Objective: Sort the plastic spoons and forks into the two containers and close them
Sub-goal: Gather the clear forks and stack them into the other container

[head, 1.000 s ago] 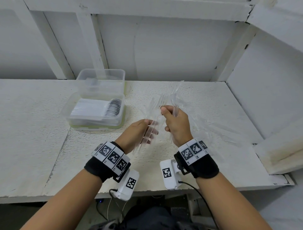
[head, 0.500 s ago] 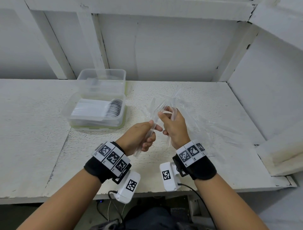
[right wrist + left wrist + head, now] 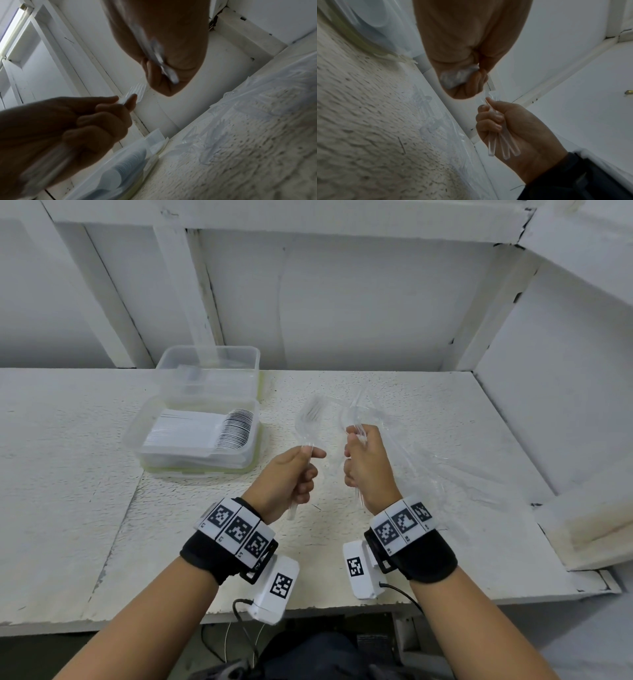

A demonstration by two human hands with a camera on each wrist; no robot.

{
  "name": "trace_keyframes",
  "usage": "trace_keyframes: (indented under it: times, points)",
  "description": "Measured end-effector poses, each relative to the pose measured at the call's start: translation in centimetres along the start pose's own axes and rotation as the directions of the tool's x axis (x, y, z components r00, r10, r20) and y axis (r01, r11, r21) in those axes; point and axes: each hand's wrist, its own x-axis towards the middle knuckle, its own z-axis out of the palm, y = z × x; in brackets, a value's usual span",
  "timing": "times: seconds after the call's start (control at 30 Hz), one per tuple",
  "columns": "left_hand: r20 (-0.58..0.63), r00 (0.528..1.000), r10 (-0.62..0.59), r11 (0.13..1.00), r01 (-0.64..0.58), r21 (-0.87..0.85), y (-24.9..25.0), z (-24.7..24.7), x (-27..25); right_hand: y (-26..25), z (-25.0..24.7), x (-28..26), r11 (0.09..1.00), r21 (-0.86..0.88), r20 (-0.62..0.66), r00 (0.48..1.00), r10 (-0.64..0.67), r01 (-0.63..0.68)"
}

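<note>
My left hand (image 3: 307, 456) grips a small bunch of clear plastic forks (image 3: 309, 416) by their handles, tines pointing up and away. My right hand (image 3: 354, 440) grips a second bunch of clear cutlery (image 3: 352, 414), a hand's width to the right. In the left wrist view, several clear handles (image 3: 503, 146) stick out below the right hand's fingers (image 3: 488, 121). The right wrist view shows the fork tines (image 3: 136, 90) above the left hand's fingertips (image 3: 132, 100). The near container (image 3: 147, 453) holds a stack of white spoons (image 3: 205, 433). The far container (image 3: 209, 361) stands open behind it.
Loose clear cutlery on crinkled clear plastic (image 3: 438, 467) lies on the white table (image 3: 68, 474) to the right of my hands. A wall with slanted beams runs behind, and a side wall with a ledge (image 3: 589, 529) closes the right.
My hands were touching around one bunch of clear cutlery. They have since drawn apart, the left hand moving left with some forks, the right keeping the others.
</note>
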Motion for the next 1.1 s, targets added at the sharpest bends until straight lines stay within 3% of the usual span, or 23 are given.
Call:
trace_keyframes:
  times: [0.2, 0.57, 0.8, 1.1]
  points:
    - [-0.114, 0.992, 0.061, 0.992, -0.073, -0.101, 0.0, 1.0, 0.5, 0.5, 0.9, -0.6, 0.986, -0.077, 0.022, 0.989, -0.145, 0.146]
    - [-0.014, 0.991, 0.136, 0.975, -0.137, -0.174, -0.1, 1.1, 0.4, 0.5, 2.4, -1.1, 0.887, -0.302, 0.004, 0.931, -0.364, 0.348]
    - [-0.009, 0.994, 0.111, 0.974, -0.110, -0.196, -0.1, 0.7, 0.3, 0.5, 2.5, -0.9, 0.890, -0.331, 0.027, 0.946, -0.322, 0.313]
    - [0.016, 0.998, 0.063, 0.991, -0.060, -0.123, -0.1, 0.2, 0.2, 0.1, 2.4, -1.4, 0.942, -0.281, 0.069, 0.983, -0.169, 0.182]
